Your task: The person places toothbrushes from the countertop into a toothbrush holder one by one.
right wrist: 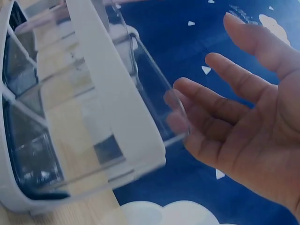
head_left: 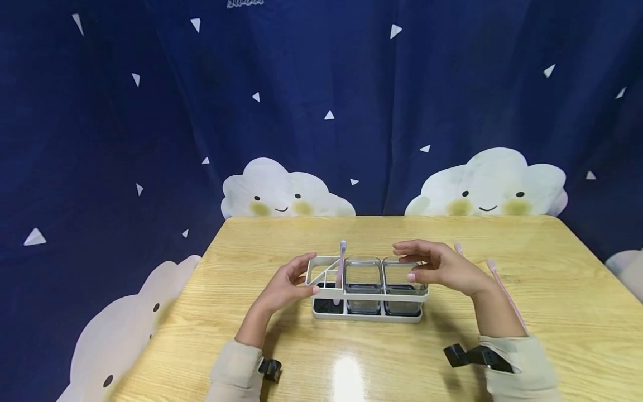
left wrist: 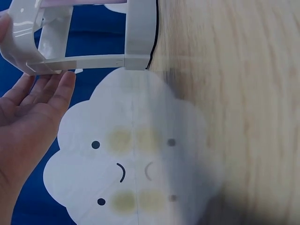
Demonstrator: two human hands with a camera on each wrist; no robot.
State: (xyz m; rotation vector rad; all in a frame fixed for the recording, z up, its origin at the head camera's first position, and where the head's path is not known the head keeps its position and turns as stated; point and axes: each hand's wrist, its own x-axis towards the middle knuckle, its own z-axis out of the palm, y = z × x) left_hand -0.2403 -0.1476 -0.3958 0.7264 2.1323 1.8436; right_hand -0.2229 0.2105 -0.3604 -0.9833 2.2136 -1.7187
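A white toothbrush holder (head_left: 372,318) with a dark base stands on the table. Two clear square cups sit side by side in it, the left cup (head_left: 363,273) in the middle and the right cup (head_left: 399,276) at the right end. A pink toothbrush (head_left: 341,261) leans upright in the divided left section. My left hand (head_left: 281,287) grips the holder's left end, thumb in front and fingertips on the side. Beside the right cup is my right hand (head_left: 447,268), fingers spread and loosely bent; in the right wrist view (right wrist: 239,112) some fingertips show through the clear wall.
To the right lie two more pink toothbrushes, one (head_left: 507,296) partly behind the right forearm and another (head_left: 459,248) mostly hidden by the hand. The wooden table (head_left: 552,245) ends at a dark blue curtain (head_left: 301,128) with clouds. Each wrist wears a black strap.
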